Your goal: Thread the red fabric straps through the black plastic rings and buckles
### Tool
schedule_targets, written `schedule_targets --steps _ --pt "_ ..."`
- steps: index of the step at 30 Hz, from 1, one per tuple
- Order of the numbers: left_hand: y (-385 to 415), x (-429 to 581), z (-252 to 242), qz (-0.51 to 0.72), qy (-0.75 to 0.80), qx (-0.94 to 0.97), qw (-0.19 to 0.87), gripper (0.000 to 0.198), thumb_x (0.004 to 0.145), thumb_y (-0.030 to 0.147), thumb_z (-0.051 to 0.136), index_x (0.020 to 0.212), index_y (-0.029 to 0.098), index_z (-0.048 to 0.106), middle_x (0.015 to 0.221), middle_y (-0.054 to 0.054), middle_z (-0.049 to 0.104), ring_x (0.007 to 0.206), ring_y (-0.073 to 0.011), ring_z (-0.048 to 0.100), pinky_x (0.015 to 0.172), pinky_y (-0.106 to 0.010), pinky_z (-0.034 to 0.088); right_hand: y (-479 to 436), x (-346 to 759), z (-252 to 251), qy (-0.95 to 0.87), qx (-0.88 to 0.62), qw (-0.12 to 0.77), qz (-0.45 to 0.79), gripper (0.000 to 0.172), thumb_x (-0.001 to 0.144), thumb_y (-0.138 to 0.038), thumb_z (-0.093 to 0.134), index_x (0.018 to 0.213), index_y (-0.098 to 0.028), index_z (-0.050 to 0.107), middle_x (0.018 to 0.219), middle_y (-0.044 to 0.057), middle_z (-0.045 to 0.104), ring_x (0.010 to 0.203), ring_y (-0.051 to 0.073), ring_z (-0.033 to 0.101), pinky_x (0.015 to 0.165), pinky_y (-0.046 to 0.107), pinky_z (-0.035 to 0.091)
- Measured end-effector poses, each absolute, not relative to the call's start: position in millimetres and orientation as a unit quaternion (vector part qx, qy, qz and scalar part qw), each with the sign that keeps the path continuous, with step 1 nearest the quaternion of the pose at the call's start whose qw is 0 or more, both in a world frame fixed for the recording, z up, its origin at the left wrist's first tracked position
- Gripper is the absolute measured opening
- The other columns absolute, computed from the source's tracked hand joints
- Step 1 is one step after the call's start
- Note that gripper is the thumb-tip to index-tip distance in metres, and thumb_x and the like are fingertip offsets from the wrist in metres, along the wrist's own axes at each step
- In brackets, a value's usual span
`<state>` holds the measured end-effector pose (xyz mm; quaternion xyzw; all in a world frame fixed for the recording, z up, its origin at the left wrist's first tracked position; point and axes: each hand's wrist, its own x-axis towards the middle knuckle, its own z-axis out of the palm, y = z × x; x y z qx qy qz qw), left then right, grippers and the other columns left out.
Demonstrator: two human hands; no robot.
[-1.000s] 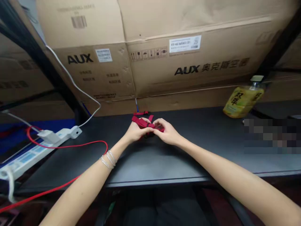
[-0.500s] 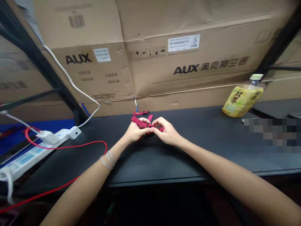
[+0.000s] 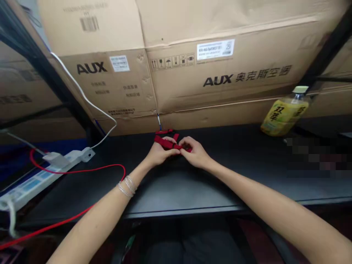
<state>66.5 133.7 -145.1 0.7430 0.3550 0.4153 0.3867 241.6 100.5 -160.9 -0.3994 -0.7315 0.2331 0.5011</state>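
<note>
A red webbing strap (image 3: 167, 144) with small black fittings is held between my two hands above the dark tabletop. My left hand (image 3: 158, 153) pinches it from the left, thumb pointing right along the band. On the right, the thumb and fingers of my right hand (image 3: 194, 151) close on the strap near a black slider. The fingertips of both hands almost meet. Behind them, another stretch of the red strap (image 3: 164, 132) with a dark buckle lies toward the boxes. My fingers hide part of the strap.
Large cardboard boxes (image 3: 178, 88) stand along the back of the black table (image 3: 220, 190). A yellow-labelled bottle (image 3: 284, 113) is at the right. At the left lie a white power strip (image 3: 35, 185), a red cable (image 3: 82, 170) and a white cable (image 3: 79, 88).
Both hands stay in nearly the same place, still gripping the strap. My fingertips have shifted very slightly to the right along it. The picture is a little darker.
</note>
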Motion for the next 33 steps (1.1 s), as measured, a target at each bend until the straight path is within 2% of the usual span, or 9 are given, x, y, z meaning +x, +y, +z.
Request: schedule_targets --steps 8,16,24,33 --pt "135.4 60.5 -141.4 0.422 0.358 0.75 0.361 0.038 0.059 0.037 0.08 0.085 0.015 0.062 0.086 -0.004 0.064 0.082 -0.0185 0.059 0.081 -0.031 0.045 99.1 243.5 -159.6 -0.716 -0.409 0.495 0.274 0.022 0.076 -0.032 0.066 0.091 -0.017 0.061 0.092 0.005 0.063 0.08 0.015 0.06 0.074 0.03 0.05" --pt "136.9 60.7 -145.0 0.418 0.343 0.752 0.377 0.041 0.057 0.036 0.083 0.086 0.015 0.062 0.082 -0.002 0.064 0.078 -0.0168 0.058 0.077 -0.03 0.045 99.2 241.9 -160.8 -0.718 -0.406 0.493 0.277 0.02 0.079 -0.035 0.065 0.086 -0.016 0.063 0.089 0.005 0.061 0.077 0.015 0.06 0.072 0.03 0.049" --pt "136.0 62.6 -147.4 0.406 0.34 0.759 0.378 0.042 0.058 0.037 0.083 0.086 0.014 0.062 0.082 -0.003 0.064 0.077 -0.0167 0.058 0.077 -0.03 0.045 100.0 242.9 -162.7 -0.745 -0.403 0.479 0.23 0.013 0.079 -0.029 0.061 0.082 -0.015 0.062 0.087 0.005 0.06 0.081 0.016 0.058 0.077 0.032 0.047" --pt "131.4 67.9 -147.6 0.396 0.356 0.763 0.367 0.04 0.058 0.036 0.082 0.086 0.015 0.062 0.078 -0.001 0.061 0.071 -0.0149 0.055 0.07 -0.027 0.042 97.1 239.6 -158.1 -0.703 -0.456 0.499 0.222 0.011 0.069 -0.021 0.056 0.063 -0.018 0.047 0.07 0.0 0.053 0.066 0.013 0.049 0.063 0.026 0.038"
